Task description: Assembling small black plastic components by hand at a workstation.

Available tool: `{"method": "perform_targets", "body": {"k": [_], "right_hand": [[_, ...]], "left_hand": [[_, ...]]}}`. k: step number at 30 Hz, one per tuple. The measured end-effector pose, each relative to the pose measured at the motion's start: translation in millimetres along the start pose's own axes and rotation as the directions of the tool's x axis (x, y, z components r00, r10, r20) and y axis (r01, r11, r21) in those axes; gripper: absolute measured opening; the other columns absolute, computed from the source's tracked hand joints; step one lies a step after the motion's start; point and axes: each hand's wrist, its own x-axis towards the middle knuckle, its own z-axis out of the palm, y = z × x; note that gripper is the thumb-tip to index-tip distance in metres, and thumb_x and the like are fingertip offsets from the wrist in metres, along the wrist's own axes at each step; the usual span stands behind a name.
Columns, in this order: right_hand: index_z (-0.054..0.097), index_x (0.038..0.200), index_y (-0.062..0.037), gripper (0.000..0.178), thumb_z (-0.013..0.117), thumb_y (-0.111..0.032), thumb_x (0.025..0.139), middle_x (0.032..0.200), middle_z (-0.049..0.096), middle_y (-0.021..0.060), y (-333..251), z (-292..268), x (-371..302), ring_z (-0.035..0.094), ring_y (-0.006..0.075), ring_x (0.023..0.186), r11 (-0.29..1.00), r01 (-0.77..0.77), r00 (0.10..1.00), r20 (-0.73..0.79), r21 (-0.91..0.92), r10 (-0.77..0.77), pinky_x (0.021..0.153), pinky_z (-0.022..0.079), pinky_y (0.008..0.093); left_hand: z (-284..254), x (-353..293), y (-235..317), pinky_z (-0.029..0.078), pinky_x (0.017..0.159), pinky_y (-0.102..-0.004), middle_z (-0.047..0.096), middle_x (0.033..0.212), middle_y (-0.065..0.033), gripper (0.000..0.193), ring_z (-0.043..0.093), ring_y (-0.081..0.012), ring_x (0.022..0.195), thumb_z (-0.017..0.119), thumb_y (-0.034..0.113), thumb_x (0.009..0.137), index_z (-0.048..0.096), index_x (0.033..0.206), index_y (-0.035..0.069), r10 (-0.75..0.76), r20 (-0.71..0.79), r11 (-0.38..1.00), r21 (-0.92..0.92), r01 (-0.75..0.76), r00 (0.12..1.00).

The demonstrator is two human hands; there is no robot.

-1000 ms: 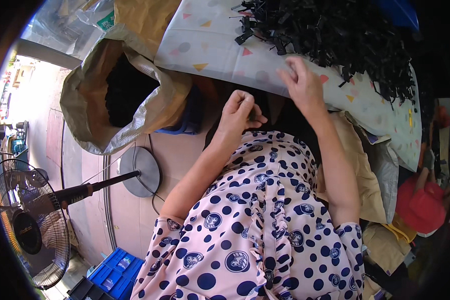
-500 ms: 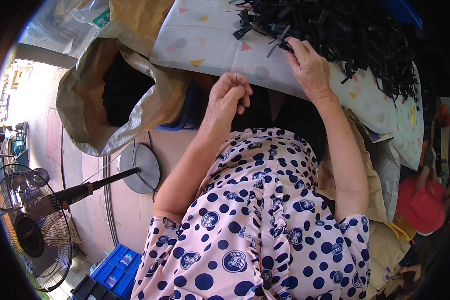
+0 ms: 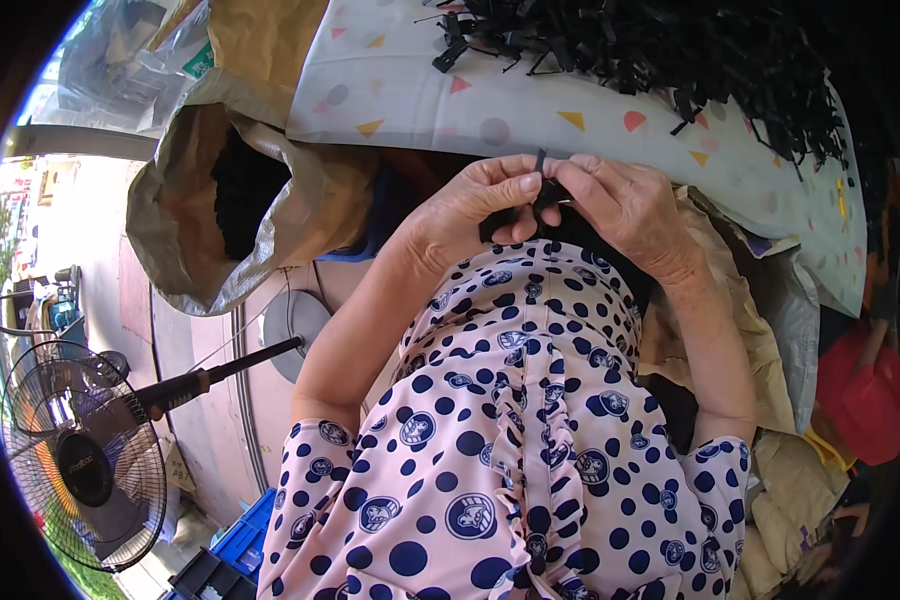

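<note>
In front of my waist, both hands meet at a small black strip-like piece (image 3: pixel 543 188); its exact kind is too small to make out. My left hand (image 3: pixel 470 205) pinches it between thumb and forefinger, the other fingers curled beneath. From the right, my right hand (image 3: pixel 625 205) closes its fingertips on the same piece, partly hiding it. Beyond the hands, a heap of similar black pieces (image 3: pixel 660 60) lies on a table covered with a patterned white cloth (image 3: pixel 530 110).
To the left stands an open woven sack (image 3: pixel 160 225) with black contents (image 3: pixel 238 195). A fan (image 3: pixel 85 460) is at lower left, with blue crates (image 3: pixel 242 540) nearby. Brown paper sacks (image 3: pixel 760 330) are at my right, and a person in red (image 3: pixel 860 400) is at the far right.
My right hand has come back from the heap with a black piece and joined my left hand. The left hand has moved slightly right and now grips the piece too.
</note>
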Motion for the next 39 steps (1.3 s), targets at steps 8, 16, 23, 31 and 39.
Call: {"method": "perform_targets", "body": {"k": [8, 16, 23, 31, 39], "right_hand": [[0.054, 0.105, -0.0028, 0.041, 0.072, 0.003, 0.069, 0.093, 0.065, 0.0119, -8, 8, -33, 0.066, 0.0271, 0.074, 0.966, -0.167, 0.97, -0.141, 0.199, 0.197, 0.064, 0.054, 0.0332], [0.055, 0.104, -0.0035, 0.036, 0.068, -0.002, 0.071, 0.096, 0.064, 0.011, -12, -13, -27, 0.065, 0.0234, 0.072, 0.997, 0.045, 0.997, -0.063, 0.062, -0.041, 0.06, 0.053, 0.0309], [0.052, 0.11, -0.0044, 0.036, 0.066, -0.009, 0.078, 0.096, 0.063, 0.0103, -14, -4, -29, 0.062, 0.0213, 0.069, 0.991, -0.012, 0.997, -0.071, 0.131, 0.021, 0.059, 0.051, 0.0284], [0.048, 0.123, -0.0008, 0.032, 0.044, -0.022, 0.1, 0.071, 0.048, -0.0021, -55, 16, -17, 0.041, 0.0041, 0.06, 0.272, -0.584, 0.686, 0.286, 0.765, 0.669, 0.052, 0.034, 0.0194], [0.049, 0.123, -0.0014, 0.03, 0.046, -0.019, 0.099, 0.071, 0.049, -0.0036, -66, 33, -4, 0.04, 0.0021, 0.059, 0.052, -0.551, 0.62, 0.366, 0.833, 0.694, 0.052, 0.033, 0.0165]], "left_hand": [[26, -7, -11, 0.04, 0.047, -0.0157, 0.066, 0.079, -0.0085, 0.024, 0.058, -0.0081, 0.057, 0.063, 0.013, 0.089, 0.058, 0.111, 0.007, 0.047, -0.101, 0.998, 0.054, -0.041, 0.994], [28, -18, -8, 0.038, 0.047, -0.0157, 0.065, 0.084, -0.0134, 0.028, 0.059, -0.0111, 0.06, 0.065, 0.023, 0.088, 0.054, 0.11, 0.009, -0.024, -0.065, 0.998, 0.054, 0.028, 0.998], [31, -19, -20, 0.039, 0.048, -0.016, 0.063, 0.083, -0.0099, 0.026, 0.056, -0.0099, 0.058, 0.062, 0.012, 0.089, 0.051, 0.112, 0.008, -0.015, -0.106, 1.0, 0.023, 0.018, 0.994], [40, -18, -32, 0.046, 0.057, -0.0175, 0.059, 0.081, -0.0018, 0.031, 0.055, -0.0055, 0.063, 0.057, -0.003, 0.088, 0.056, 0.117, 0.004, 0.39, -0.27, 0.832, 0.513, -0.212, 0.88], [28, -18, -43, 0.049, 0.065, -0.0192, 0.058, 0.088, -0.0013, 0.033, 0.054, -0.0056, 0.074, 0.056, -0.007, 0.086, 0.059, 0.118, 0.002, 0.662, -0.197, 0.541, 0.793, -0.28, 0.723]]}}
